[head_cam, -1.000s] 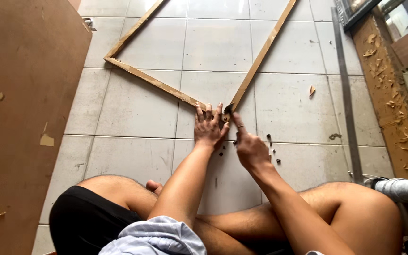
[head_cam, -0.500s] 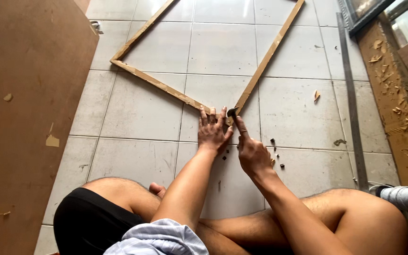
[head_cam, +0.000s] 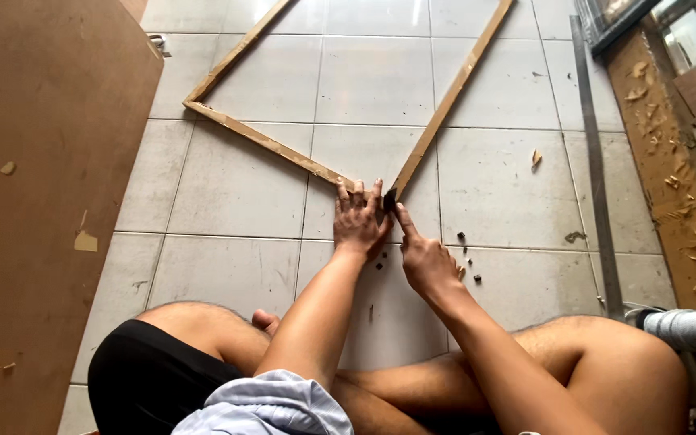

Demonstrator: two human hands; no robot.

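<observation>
- The left hand (head_cam: 358, 221) is laid flat, fingers spread, on the near corner of the wooden frame (head_cam: 437, 113) at mid-frame; nothing is gripped, the corner is only pressed down.
- The right hand (head_cam: 427, 259) is set just right of it, forefinger stretched up-left to the corner joint; a small dark piece (head_cam: 390, 198) is seen at the fingertip, but whether it is pinched or only touched cannot be told.
- The corner lies straight ahead of both hands, toward the top of the picture; the left hand is on it, the right hand reaches it with the fingertip only, so the left is nearer.
- From the corner, one slat is run up-right toward the top edge, the other up-left to a second corner at upper left; the long axes open away from the hands in a V.
- The frame is made of thin pale-brown slats, lying flat on the grey tiled floor (head_cam: 235, 185), open in the middle.
- Small dark bits (head_cam: 467, 258) are scattered on the tile just right of the right hand.
- A large brown board (head_cam: 34, 177) fills the left side; a long metal strip (head_cam: 598, 193) runs down the right side.
- Bare crossed legs are seen at the bottom.
</observation>
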